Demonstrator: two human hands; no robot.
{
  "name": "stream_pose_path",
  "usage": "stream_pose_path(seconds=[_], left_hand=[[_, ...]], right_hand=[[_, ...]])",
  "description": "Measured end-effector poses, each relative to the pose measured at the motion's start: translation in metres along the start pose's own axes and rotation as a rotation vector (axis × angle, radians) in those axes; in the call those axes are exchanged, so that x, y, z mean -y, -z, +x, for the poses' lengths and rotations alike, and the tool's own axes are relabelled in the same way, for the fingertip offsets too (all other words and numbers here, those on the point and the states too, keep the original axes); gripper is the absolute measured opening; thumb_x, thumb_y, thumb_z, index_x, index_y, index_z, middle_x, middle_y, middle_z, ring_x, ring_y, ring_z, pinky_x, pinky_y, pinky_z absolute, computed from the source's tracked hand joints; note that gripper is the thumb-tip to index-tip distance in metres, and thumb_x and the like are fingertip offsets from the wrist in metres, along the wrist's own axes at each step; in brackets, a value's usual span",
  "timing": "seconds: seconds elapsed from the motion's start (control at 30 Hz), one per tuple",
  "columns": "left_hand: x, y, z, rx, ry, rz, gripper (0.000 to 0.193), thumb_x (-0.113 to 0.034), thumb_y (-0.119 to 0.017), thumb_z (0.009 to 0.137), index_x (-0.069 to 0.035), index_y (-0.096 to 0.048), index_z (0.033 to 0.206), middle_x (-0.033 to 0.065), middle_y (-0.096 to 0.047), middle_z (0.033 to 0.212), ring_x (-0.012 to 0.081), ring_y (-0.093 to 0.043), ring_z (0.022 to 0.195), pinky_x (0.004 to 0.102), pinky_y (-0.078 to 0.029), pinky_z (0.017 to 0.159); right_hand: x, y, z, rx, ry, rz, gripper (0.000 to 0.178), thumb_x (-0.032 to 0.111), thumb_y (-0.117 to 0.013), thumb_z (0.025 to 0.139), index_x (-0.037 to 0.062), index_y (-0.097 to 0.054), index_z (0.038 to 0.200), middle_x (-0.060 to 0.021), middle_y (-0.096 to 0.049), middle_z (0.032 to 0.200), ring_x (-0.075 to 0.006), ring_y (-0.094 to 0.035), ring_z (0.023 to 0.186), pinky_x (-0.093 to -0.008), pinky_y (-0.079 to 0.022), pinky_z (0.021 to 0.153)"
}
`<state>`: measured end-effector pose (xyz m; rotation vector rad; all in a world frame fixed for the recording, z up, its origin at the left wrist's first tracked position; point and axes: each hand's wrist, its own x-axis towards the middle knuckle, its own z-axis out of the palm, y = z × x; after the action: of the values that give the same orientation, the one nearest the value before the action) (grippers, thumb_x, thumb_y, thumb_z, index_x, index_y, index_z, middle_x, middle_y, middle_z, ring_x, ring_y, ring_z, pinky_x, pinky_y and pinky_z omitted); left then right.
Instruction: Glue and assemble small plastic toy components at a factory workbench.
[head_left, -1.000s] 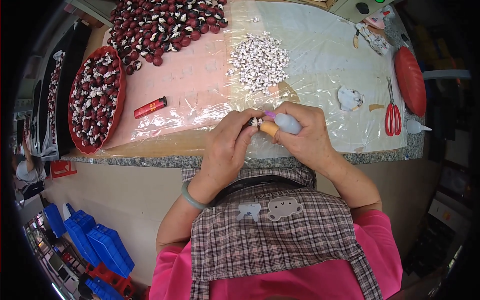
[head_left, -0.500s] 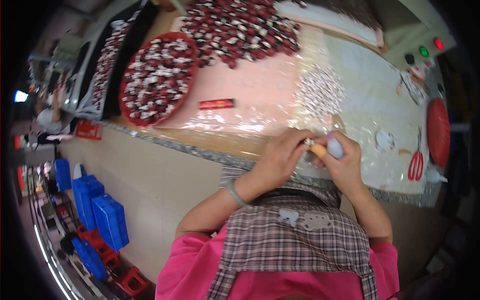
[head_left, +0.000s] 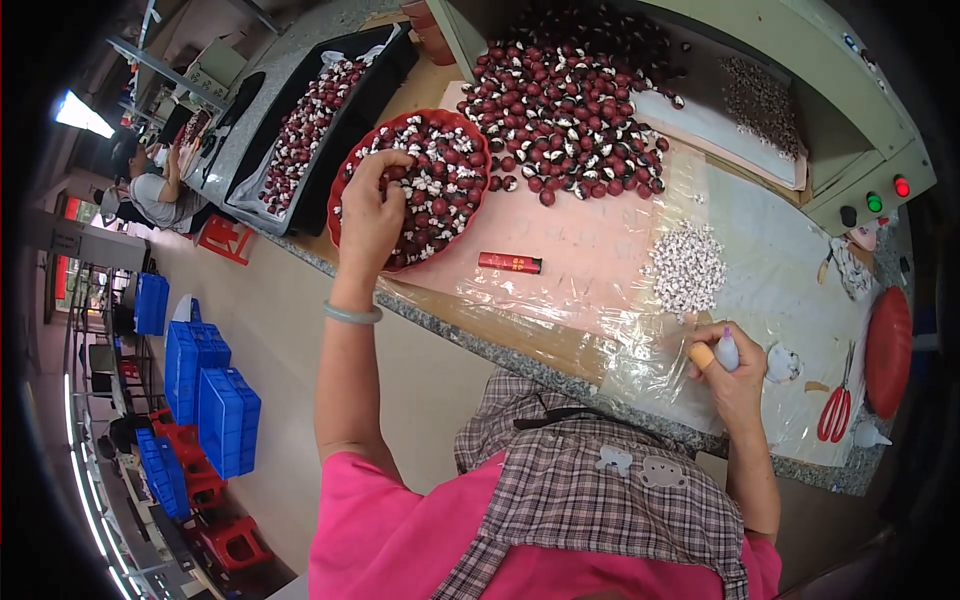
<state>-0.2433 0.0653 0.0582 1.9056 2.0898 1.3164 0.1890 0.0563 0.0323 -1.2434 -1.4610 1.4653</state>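
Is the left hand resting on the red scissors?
No, the left hand reaches into the red bowl of pieces; the scissors lie far right.

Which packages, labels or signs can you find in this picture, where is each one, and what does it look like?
Red tube: lying on the plastic sheet beside the red bowl, small cylinder, gold print.
Red sign: on the floor below the counter edge, flat, white marks.
Blue crates: stacked on the floor at left, rectangular.
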Motion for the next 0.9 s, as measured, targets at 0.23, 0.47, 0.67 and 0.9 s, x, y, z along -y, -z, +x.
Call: stream_pose_path(seconds=[0.23,0.47,0.67,0.9], left_hand=[[-0.033,-0.029,-0.001,-0.077,-0.173,0.050,0.027,0.013,-0.043,0.075,0.000,-0.061,0.092,0.0152,-0.064,0.103,0.0312,-0.062,0.096,0.0373,-0.049,0.083],[-0.058,-0.120,-0.021,0.114,-0.240,0.205,0.015,-0.004,-0.062,0.077,-0.006,-0.061,0.092,0.0092,-0.057,0.090,0.0280,-0.060,0.086,0.0391,-0.051,0.068],[-0.066,-0.139,-0.023,0.183,-0.149,0.323,0.018,-0.009,-0.066,0.078,-0.006,-0.059,0.094,0.0098,-0.058,0.089,0.0286,-0.062,0.078,0.0395,-0.051,0.066],[-0.099,-0.122,-0.046,0.454,0.646,-1.197,0.027,-0.004,-0.056,0.090,0.000,-0.059,0.116,0.0088,-0.064,0.103,0.0115,-0.060,0.081,0.0219,-0.048,0.067]], right_hand=[[0.007,0.011,0.002,-0.093,-0.051,-0.022,0.007,0.002,-0.067,0.083,-0.0011,-0.063,0.087,-0.0020,-0.062,0.073,-0.0064,-0.057,0.060,-0.0199,-0.046,0.053],[0.005,0.014,-0.004,-0.092,-0.015,0.013,0.007,0.002,-0.067,0.083,-0.0009,-0.063,0.088,-0.0023,-0.062,0.074,-0.0063,-0.057,0.060,-0.0198,-0.047,0.053],[-0.003,0.021,-0.009,-0.081,-0.025,0.006,0.008,0.001,-0.067,0.083,-0.0005,-0.063,0.089,-0.0033,-0.063,0.080,-0.0067,-0.057,0.063,-0.0204,-0.048,0.054],[0.001,0.025,-0.003,0.070,-0.033,0.166,0.032,0.000,-0.059,0.085,0.0072,-0.041,0.110,-0.0067,-0.058,0.101,-0.0105,-0.054,0.087,-0.0230,-0.047,0.066]])
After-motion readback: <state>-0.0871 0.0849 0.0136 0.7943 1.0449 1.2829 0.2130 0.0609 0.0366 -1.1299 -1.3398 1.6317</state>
